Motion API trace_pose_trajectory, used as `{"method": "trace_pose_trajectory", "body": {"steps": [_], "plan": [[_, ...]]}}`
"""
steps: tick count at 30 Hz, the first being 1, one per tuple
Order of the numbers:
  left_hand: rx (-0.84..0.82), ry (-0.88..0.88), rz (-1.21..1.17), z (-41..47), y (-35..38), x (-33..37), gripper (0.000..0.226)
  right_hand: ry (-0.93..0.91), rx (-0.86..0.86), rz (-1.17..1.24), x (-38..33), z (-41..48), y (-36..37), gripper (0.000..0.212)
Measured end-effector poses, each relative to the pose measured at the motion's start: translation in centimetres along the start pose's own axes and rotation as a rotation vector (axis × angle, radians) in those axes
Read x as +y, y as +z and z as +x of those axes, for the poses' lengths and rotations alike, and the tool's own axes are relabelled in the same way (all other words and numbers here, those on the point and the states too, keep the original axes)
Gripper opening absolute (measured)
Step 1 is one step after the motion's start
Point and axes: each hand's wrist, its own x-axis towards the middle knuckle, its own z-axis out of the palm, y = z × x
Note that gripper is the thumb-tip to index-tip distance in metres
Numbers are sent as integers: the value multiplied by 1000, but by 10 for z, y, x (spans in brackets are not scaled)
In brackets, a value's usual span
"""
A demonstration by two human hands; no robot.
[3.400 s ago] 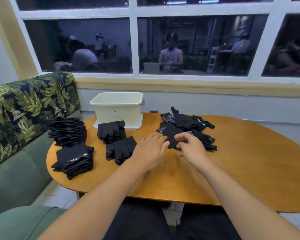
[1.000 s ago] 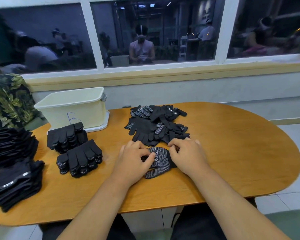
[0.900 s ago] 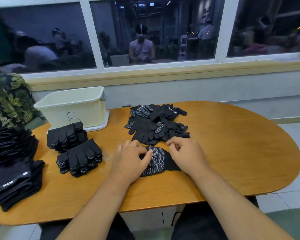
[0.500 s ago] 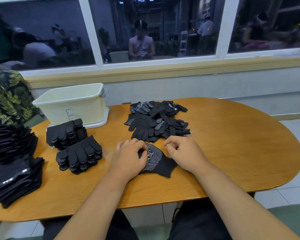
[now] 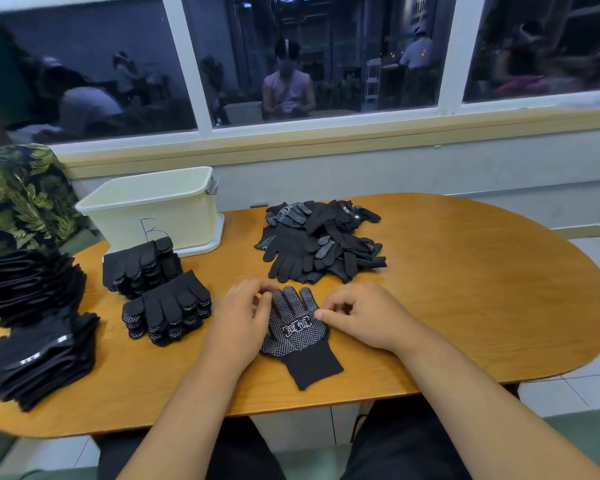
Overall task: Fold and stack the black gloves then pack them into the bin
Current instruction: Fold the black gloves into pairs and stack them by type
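Observation:
A black glove with white grip dots (image 5: 297,332) lies flat on the wooden table (image 5: 465,289), palm side up, fingers pointing away, cuff toward me. My left hand (image 5: 238,322) pinches its left edge near the little finger. My right hand (image 5: 361,315) pinches its right edge near the thumb side. A loose pile of black gloves (image 5: 321,240) lies just behind. Two stacks of folded gloves (image 5: 167,308) (image 5: 141,265) sit to the left, in front of the cream bin (image 5: 153,206).
Taller stacks of black gloves (image 5: 32,323) fill the table's left end. A leaf-patterned sofa (image 5: 18,195) stands at the left, and a window wall runs behind the table. Bare wood shows on the right half of the table.
The glove between my hands has been spread from a bunched shape to lying flat with fingers extended. My hands moved apart to its two edges.

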Motion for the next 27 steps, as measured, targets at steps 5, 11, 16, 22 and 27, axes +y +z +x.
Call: {"method": "trace_pose_trajectory", "body": {"steps": [5,11,16,22,27], "plan": [[-140,0,59,-18,-3,-1,25,-82,-17,-12,-1,1,2,32],[-239,118,266,-9,-11,-5,37,-127,-80,-98,-4,-1,2,50],[-207,108,201,2,-10,18,29,-103,-1,-36,-6,1,3,37],[-515,78,395,4,25,29,64,65,186,-96,7,5,6,16],[-574,17,472,5,20,5,72,164,276,-87,8,12,2,20]]}}
